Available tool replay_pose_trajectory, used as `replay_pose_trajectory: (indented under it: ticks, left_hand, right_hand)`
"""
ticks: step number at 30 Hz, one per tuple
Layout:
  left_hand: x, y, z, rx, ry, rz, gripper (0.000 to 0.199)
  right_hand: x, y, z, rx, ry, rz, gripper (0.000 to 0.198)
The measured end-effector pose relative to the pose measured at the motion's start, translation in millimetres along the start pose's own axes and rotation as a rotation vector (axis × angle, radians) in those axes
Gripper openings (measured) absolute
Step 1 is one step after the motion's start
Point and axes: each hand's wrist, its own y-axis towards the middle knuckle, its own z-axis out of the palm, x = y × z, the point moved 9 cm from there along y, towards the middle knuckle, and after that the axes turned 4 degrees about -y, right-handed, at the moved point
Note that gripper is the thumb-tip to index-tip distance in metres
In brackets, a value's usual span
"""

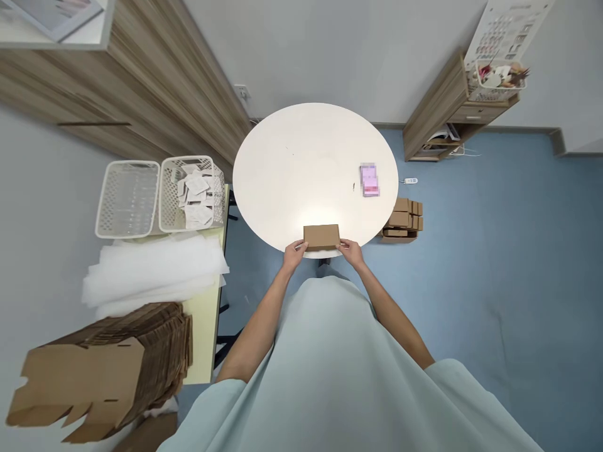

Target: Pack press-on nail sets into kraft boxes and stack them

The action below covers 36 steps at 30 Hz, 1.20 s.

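A small closed brown cardboard box lies at the near edge of the white oval table. My left hand grips its left front corner, thumb against the cardboard. On the opposite side, my right hand holds the right front corner in the same way. The undersides of the fingers are partly hidden. Farther back on the right of the table lies a pink-and-purple rectangular item, blurred out, with a tiny dark object beside it.
On the left side table are a basket of white packets, a basket of clear items, white foam sheets and stacked flat cardboard blanks. Closed small boxes are piled on the floor at right, near a wooden cabinet.
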Motion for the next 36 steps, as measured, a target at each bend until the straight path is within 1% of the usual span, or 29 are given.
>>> replay_pose_trajectory:
  ticks: [3,5,8,11,16,21,25,28,30,32,36]
  left_hand:
    - [34,-23,10,-0.027,-0.092,-0.043,0.032]
    - [49,-36,15,-0.039,-0.133,-0.042,0.032]
    - [62,-53,20,-0.058,-0.178,-0.024,0.031]
    - [65,-68,29,-0.067,-0.227,0.004,0.028]
    - [59,-94,57,-0.045,-0.292,0.046,0.025]
    - [48,-119,85,0.060,-0.321,0.097,0.027]
    - [34,-129,107,0.147,-0.304,0.147,0.031]
    - [23,-129,130,0.191,-0.261,0.138,0.034]
    - [15,-128,150,0.224,-0.225,0.122,0.036]
    - [5,-127,176,0.274,-0.182,0.114,0.038]
    - [-18,-122,243,0.376,-0.056,0.116,0.044]
  right_hand:
    - [-35,-30,3,-0.059,0.133,0.110,0.026]
    - [-55,-48,5,-0.089,0.228,0.181,0.030]
    - [-73,-71,4,-0.091,0.383,0.251,0.038]
    - [-81,-90,-7,-0.105,0.482,0.281,0.038]
    - [-84,-121,-43,-0.182,0.557,0.241,0.040]
    - [-95,-153,-80,-0.245,0.632,0.210,0.043]
    - [-109,-169,-104,-0.269,0.701,0.208,0.047]
    - [-120,-173,-122,-0.267,0.743,0.214,0.049]
    - [-129,-174,-138,-0.277,0.779,0.225,0.049]
    - [-139,-173,-158,-0.302,0.814,0.239,0.050]
    - [-163,-159,-207,-0.370,0.855,0.272,0.052]
